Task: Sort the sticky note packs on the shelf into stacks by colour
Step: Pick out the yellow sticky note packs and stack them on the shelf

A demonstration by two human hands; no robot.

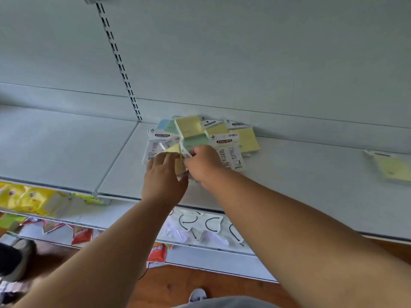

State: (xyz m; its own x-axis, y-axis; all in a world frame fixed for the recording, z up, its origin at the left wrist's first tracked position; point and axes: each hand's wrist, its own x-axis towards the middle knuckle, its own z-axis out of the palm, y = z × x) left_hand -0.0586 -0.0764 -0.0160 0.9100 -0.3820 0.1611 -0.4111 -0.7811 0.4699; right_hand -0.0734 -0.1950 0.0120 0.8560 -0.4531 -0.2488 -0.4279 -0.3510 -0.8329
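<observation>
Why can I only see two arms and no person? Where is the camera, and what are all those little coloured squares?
The camera sits on the person's head and looks forward and down, so you see only their arms. There is just this one picture. The arms reach to a white shelf. On it lies a messy pile of sticky note packs: yellow, green and blue ones. The person wants to sort them by colour. The left hand is on a yellow pack at the front of the pile. The right hand pinches a green pack. Far to the right lies one more yellow pack, alone. Lower shelves hold other goods, too blurry to name.
</observation>
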